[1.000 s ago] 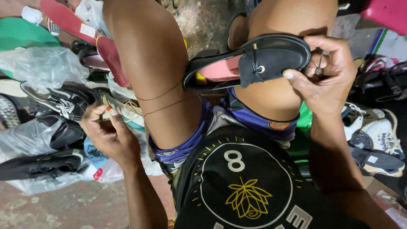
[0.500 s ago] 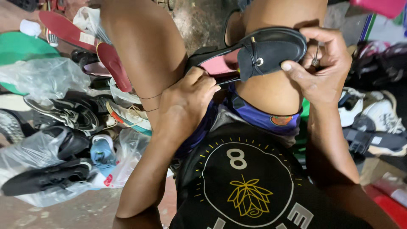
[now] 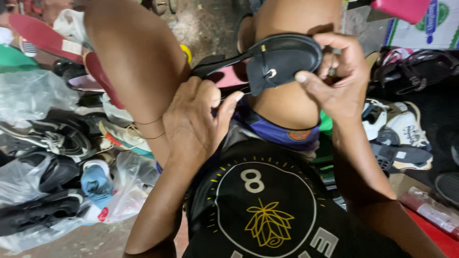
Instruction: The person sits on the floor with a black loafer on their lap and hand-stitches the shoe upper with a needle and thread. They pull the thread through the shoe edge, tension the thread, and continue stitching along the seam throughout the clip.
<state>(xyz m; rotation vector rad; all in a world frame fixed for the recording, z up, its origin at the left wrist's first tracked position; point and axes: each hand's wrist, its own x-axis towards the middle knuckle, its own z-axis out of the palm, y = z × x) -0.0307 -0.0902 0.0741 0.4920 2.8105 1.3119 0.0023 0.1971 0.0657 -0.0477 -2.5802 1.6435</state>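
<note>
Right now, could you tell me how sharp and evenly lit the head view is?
Head view: the black sandal and both hands, left hand and right hand, are sharp; light is soft, no glare; the bagged shoes at left sit dimmer; edges show wide-angle stretch.

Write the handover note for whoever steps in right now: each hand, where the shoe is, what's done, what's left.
Right hand: grips the toe end of the black flat shoe, propped against the right knee.
Left hand: just below the shoe's heel end, thumb stretched toward a thin thread running to the shoe; actual pinch unclear.
Surroundings: pile of shoes in plastic bags at left, more sandals at right.
Done: shoe held in position, thread attached.
Left: cannot tell how much stitching remains.
</note>
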